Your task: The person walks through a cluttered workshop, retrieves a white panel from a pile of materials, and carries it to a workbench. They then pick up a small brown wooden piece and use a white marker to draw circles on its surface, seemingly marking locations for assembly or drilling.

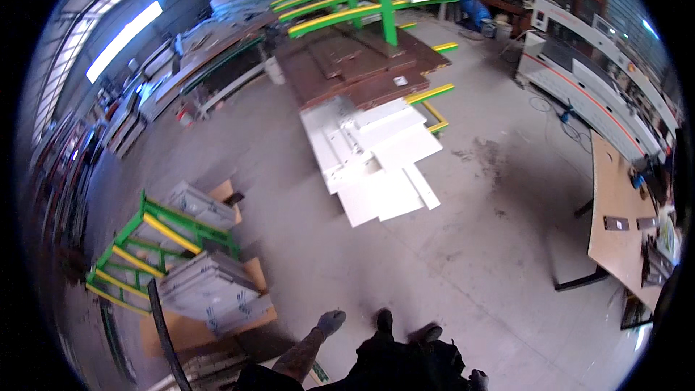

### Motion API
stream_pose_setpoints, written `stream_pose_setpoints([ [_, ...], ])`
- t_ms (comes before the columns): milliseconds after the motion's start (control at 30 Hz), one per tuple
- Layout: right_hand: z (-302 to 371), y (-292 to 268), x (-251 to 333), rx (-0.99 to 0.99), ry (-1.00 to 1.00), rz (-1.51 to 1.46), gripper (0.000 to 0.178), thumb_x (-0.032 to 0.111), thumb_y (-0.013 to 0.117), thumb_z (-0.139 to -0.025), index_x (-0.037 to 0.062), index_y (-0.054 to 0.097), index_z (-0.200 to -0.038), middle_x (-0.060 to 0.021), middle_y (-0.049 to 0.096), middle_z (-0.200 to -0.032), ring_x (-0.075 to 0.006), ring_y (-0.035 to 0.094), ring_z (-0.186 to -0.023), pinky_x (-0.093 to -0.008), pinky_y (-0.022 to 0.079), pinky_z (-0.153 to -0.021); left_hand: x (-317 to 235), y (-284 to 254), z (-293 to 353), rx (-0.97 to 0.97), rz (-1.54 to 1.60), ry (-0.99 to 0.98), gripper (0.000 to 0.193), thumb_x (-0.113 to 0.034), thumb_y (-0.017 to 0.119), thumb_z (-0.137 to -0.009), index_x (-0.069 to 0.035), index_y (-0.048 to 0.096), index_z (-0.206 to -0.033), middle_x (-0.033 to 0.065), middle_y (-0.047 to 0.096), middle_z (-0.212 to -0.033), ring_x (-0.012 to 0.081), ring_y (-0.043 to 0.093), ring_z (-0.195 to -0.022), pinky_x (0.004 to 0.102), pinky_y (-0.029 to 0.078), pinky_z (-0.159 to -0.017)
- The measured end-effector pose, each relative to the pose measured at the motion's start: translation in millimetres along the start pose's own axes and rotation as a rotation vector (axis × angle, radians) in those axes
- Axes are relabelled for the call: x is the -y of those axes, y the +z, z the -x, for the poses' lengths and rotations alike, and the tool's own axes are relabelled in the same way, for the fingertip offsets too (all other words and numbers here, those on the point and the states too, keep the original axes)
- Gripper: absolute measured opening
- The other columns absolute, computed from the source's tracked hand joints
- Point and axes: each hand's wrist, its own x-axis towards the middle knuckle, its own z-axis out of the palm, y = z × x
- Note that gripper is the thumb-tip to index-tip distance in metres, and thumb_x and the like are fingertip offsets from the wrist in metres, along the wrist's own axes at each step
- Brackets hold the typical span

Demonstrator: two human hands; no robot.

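Observation:
My left hand (331, 322) is in a grey glove and hangs over the floor at the lower middle, left of my shoes. Its fingers look curled in, and I see nothing held. Nearest to it is a stack of wrapped panels (210, 293) leaning on a green and yellow rack (134, 250). At the lower edge my right hand (478, 379) hangs beside my body, small and dark, its fingers too unclear to read. Ahead of me white boards (391, 195) lie overlapped in a loose pile, next to dark brown panels (347, 58).
A green and yellow rack frame (387, 7) stands over the brown panels. To the right are a tan-topped table (615, 199) with small dark pieces and a long white machine (579, 80). A dark bar (166, 333) rises at lower left. Cables (572, 127) trail on the floor.

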Motion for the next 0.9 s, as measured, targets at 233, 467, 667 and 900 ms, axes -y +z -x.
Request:
stream_pose_setpoints([
  [233,57.7,4.7,-22.5,-0.181,-0.179,-0.292,0.03,0.037,0.066,-0.092,0.0077,0.068,-0.098,-0.005,0.061,-0.072,-0.0158,0.055,-0.056,-0.0316,0.045,-0.046,-103.6,25.2,-74.7,0.221,-0.343,0.174,0.039,-0.039,0.06,-0.091,-0.009,0.072,-0.113,0.0168,0.073,-0.108,0.0331,0.069,-0.104,0.0401,0.053,-0.092],
  [467,-1.8,-90.7,-220.4,-0.31,0.192,-0.537,0.02,0.026,0.065,-0.091,0.0073,0.068,-0.097,-0.0033,0.061,-0.07,-0.0155,0.055,-0.052,-0.0325,0.043,-0.043,-206.5,172.5,-85.0,0.21,-0.516,0.509,0.035,-0.034,0.061,-0.093,-0.005,0.072,-0.111,0.019,0.072,-0.108,0.0339,0.071,-0.1,0.0405,0.054,-0.086],
  [667,-10.7,-231.9,-261.2,-0.518,0.187,-0.577,0.023,0.026,0.065,-0.091,0.0062,0.069,-0.103,-0.0043,0.066,-0.077,-0.0162,0.06,-0.061,-0.0328,0.046,-0.049,-216.0,368.2,-68.5,0.481,-0.625,0.806,0.031,-0.035,0.063,-0.092,-0.007,0.072,-0.103,0.0174,0.072,-0.094,0.0366,0.07,-0.089,0.0448,0.055,-0.08],
  [900,-69.4,-438.6,-235.2,-0.771,-0.065,-0.536,0.037,0.031,0.068,-0.088,0.0012,0.073,-0.11,-0.0134,0.076,-0.092,-0.02,0.07,-0.082,-0.0365,0.055,-0.076,-290.3,559.3,-6.7,0.636,-0.917,0.69,0.029,-0.037,0.063,-0.089,-0.009,0.072,-0.094,0.012,0.071,-0.082,0.0341,0.069,-0.081,0.048,0.055,-0.075],
])
